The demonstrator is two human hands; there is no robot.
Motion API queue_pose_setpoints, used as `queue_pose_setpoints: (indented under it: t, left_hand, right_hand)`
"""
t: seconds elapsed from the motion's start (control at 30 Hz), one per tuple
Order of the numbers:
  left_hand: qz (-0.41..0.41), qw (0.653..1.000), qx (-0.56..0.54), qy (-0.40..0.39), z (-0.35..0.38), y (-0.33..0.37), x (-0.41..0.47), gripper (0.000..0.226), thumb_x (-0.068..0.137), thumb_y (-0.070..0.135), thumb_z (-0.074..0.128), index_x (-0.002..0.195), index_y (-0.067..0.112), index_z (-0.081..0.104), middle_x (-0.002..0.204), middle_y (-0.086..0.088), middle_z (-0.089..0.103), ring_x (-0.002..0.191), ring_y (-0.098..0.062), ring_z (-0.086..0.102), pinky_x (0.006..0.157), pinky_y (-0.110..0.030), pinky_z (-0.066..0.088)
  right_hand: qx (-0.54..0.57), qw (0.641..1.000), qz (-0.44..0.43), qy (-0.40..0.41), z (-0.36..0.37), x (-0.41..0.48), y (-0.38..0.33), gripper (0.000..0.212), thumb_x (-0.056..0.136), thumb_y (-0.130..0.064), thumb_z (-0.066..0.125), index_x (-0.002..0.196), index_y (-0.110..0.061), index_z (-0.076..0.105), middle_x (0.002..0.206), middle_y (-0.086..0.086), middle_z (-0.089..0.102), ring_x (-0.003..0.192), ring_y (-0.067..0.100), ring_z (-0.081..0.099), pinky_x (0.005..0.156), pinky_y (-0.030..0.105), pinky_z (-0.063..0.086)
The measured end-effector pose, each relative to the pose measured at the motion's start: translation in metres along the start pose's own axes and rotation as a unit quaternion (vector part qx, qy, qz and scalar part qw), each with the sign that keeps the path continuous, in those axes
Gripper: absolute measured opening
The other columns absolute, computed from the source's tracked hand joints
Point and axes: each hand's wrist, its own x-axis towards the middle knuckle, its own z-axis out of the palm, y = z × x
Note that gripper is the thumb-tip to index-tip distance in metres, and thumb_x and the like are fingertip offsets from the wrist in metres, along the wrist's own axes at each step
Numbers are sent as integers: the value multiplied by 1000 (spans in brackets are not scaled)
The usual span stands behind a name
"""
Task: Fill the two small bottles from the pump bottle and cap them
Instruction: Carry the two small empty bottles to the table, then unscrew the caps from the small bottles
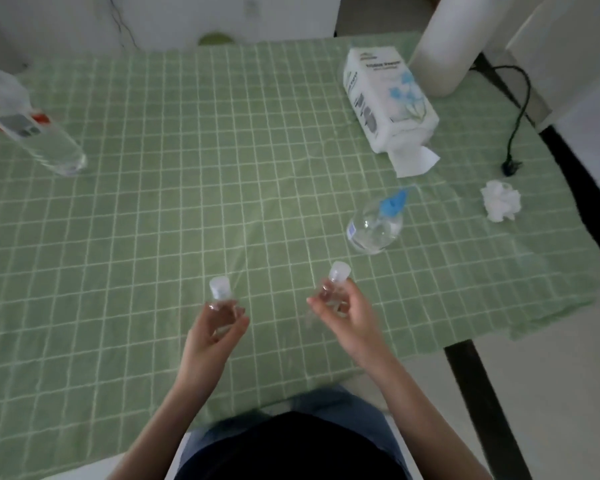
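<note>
1. We are logging the left hand (215, 327) at 6 o'clock on the green checked cloth (153, 202) — its fingers and thumb are curling round the left small bottle (219, 289), which is being held roughly upright with its pale cap on.
2. We are logging the right hand (343, 306) at 3 o'clock from the left one, pinching the right small bottle (338, 273) by its body; this bottle is tilting toward 1 o'clock, cap on as well.
3. The two bottles are sitting apart, not touching; we cannot tell how full either is.
4. The pump bottle (374, 230) is standing on the cloth at 1 o'clock from the right hand — near it, with no hand on it — with its blue pump head (394, 202) on top.
5. We are also noting a tissue pack (388, 98) at 1 o'clock on the cloth, a crumpled tissue (500, 200) at 3 o'clock from the pump bottle, a large clear bottle (39, 133) at 10 o'clock, and a black cable (516, 116) at the 2 o'clock edge.
</note>
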Motion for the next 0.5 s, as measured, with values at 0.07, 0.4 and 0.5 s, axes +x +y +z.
queue_pose_setpoints:
  t: [0.07, 0.4, 0.5]
  left_hand:
    - [4, 1000, -10, 28, 22, 0, -6, 25, 85, -2, 64, 93, 21, 60, 88, 3, 67, 77, 8, 65, 66, -8, 49]
    - [5, 995, 15, 100, 76, 3, -13, 33, 82, 11, 70, 104, 33, 60, 105, 11, 62, 94, 11, 61, 75, -5, 46]
    - [10, 995, 40, 90, 73, 5, 12, 40, 81, 16, 71, 114, 34, 56, 110, 15, 61, 106, -1, 57, 91, -20, 42]
  right_hand:
    - [-19, 999, -19, -37, -20, 6, 3, 33, 75, -60, 62, 101, -43, 51, 103, -19, 63, 94, -14, 58, 80, 9, 45]
    - [-56, 989, -67, -116, -67, 24, 25, 32, 74, -61, 61, 101, -46, 49, 102, -22, 62, 94, -17, 57, 80, 3, 42]
    - [-59, 987, -78, -130, -64, 36, 27, 29, 78, -55, 64, 101, -45, 49, 102, -23, 62, 93, -19, 56, 81, 6, 41]
